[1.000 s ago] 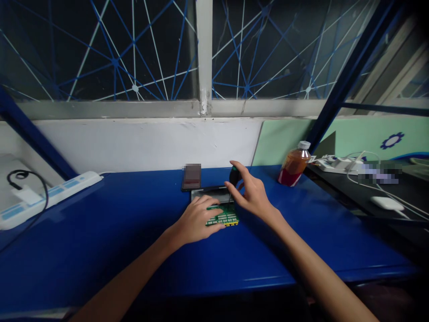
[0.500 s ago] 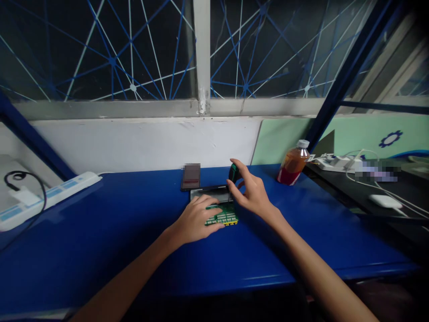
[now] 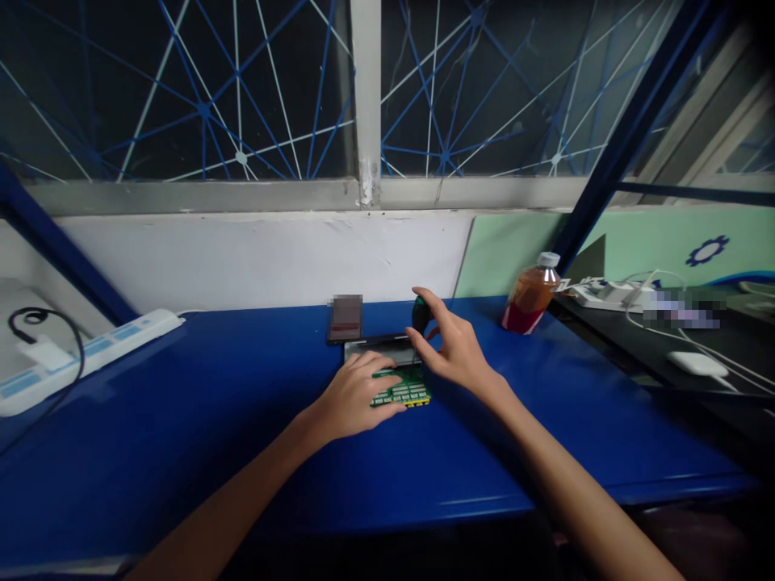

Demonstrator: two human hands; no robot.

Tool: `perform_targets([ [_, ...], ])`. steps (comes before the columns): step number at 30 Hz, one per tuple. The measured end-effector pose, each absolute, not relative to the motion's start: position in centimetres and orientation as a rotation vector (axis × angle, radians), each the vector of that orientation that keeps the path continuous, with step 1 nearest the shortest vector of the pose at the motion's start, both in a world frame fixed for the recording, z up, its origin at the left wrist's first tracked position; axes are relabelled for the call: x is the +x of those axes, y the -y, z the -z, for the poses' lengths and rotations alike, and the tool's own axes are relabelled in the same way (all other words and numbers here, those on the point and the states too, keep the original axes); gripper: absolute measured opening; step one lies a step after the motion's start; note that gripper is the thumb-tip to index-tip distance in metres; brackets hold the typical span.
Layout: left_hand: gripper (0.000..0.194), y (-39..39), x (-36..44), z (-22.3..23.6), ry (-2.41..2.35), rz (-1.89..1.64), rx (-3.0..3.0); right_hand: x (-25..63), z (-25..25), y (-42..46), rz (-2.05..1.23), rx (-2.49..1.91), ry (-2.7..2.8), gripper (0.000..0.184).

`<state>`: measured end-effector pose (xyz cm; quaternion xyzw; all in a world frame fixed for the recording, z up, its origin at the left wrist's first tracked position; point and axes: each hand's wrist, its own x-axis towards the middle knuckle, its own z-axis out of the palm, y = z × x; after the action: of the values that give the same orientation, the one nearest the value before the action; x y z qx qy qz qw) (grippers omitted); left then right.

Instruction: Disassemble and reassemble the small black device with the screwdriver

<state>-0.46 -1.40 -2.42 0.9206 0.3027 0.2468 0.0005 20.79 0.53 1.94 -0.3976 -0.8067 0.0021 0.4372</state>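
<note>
A green circuit board [image 3: 407, 391] lies on the blue table [image 3: 182, 420], partly over a flat grey tray or device [image 3: 379, 348]. My left hand [image 3: 357, 393] rests on the board's left part, fingers curled down and pressing it. My right hand [image 3: 451, 347] pinches the dark round handle of a small screwdriver [image 3: 420, 316], held upright with its tip on the board. A dark phone [image 3: 345, 318] lies just behind the tray.
A bottle of orange drink [image 3: 529, 298] stands at the back right. A white power strip [image 3: 85, 351] with a black cable lies at the left. On a dark desk to the right are another power strip [image 3: 605, 294], white cables and a white mouse [image 3: 696, 363].
My right hand's fingers have shifted slightly around the screwdriver handle, as in turning it. My left hand and the board stay put.
</note>
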Motion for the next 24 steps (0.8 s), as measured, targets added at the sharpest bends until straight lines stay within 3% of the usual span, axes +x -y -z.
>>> perform_targets([
  [24, 0.029, 1.25, -0.54, 2.72, -0.946, -0.773, 2.912, 20.73, -1.92, -0.59, -0.085, -1.033, 1.988, 0.061],
])
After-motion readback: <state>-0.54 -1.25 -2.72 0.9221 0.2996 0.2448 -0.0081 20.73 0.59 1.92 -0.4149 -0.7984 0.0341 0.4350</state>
